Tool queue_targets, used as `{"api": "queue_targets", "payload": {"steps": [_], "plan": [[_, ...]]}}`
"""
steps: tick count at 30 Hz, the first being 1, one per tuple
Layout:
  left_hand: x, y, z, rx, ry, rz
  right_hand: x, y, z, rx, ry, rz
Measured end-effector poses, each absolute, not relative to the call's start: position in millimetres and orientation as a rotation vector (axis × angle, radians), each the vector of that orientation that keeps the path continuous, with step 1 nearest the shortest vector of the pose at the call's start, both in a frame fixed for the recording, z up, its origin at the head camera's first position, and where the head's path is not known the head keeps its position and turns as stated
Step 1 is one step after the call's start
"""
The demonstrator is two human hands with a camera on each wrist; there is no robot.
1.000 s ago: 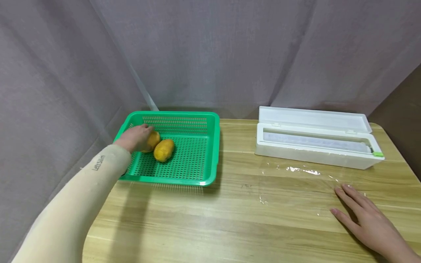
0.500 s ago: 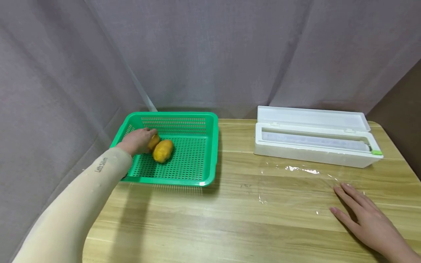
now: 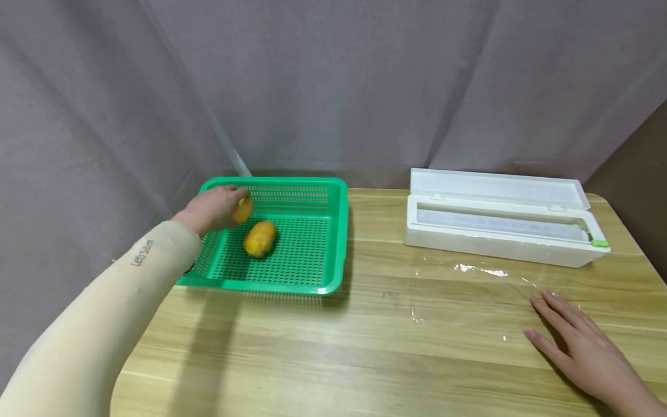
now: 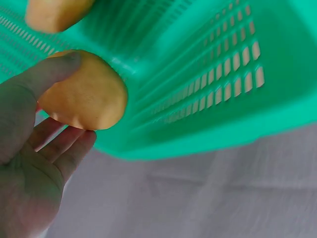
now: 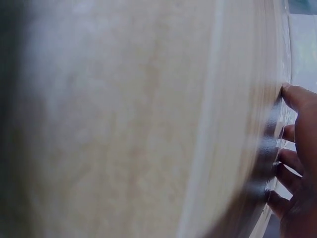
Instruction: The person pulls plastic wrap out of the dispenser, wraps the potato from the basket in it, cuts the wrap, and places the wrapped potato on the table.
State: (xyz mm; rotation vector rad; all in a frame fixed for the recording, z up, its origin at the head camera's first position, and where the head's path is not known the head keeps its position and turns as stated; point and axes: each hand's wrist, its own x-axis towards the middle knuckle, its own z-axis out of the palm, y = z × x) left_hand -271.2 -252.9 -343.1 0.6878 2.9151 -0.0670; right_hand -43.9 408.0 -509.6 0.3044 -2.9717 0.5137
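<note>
My left hand (image 3: 211, 207) grips a yellow mango (image 3: 242, 210), raised near the back left corner of the green plastic basket (image 3: 341, 249). In the left wrist view the thumb lies over this mango (image 4: 89, 96) and the fingers are curled beneath it. A second mango (image 3: 260, 239) rests on the basket floor beside it. My right hand (image 3: 589, 350) lies flat with spread fingers on the right end of a clear sheet of cling film (image 3: 464, 295) on the table. In the right wrist view its fingertips (image 5: 290, 130) touch the film's surface.
Behind the film stands a white cling film box (image 3: 500, 246), its lid (image 3: 495, 188) tipped back and a roll (image 3: 500, 224) inside. A green slider (image 3: 599, 243) sits at its right end. A grey curtain (image 3: 333, 87) hangs behind the wooden table (image 3: 323, 365).
My left hand has lifted the mango up and away from the other one, toward the basket's back left rim. The right hand, film and box have stayed where they were.
</note>
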Motion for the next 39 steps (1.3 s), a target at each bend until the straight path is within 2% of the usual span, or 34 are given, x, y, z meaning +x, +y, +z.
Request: {"api": "queue_targets", "payload": {"steps": [8,20,28,39], "plan": [[-268.5,-231.8,-308.5,0.780,2.954,-0.134,-43.4,407.6,-508.2,0.327,-2.973,0.492],[-269.2,-169.1,-266.3,0.846,2.954,-0.096,-46.9,409.8,-511.7,0.329,-2.954,0.510],[-268.1,-120.9,-256.3,0.862,2.930,-0.057,-48.5,409.0,-513.2,0.329,-2.952,0.518],[-260.8,-54.0,-259.8,1.004,2.891,-0.138,-54.0,408.2,-512.3,0.364,-2.922,0.528]]}}
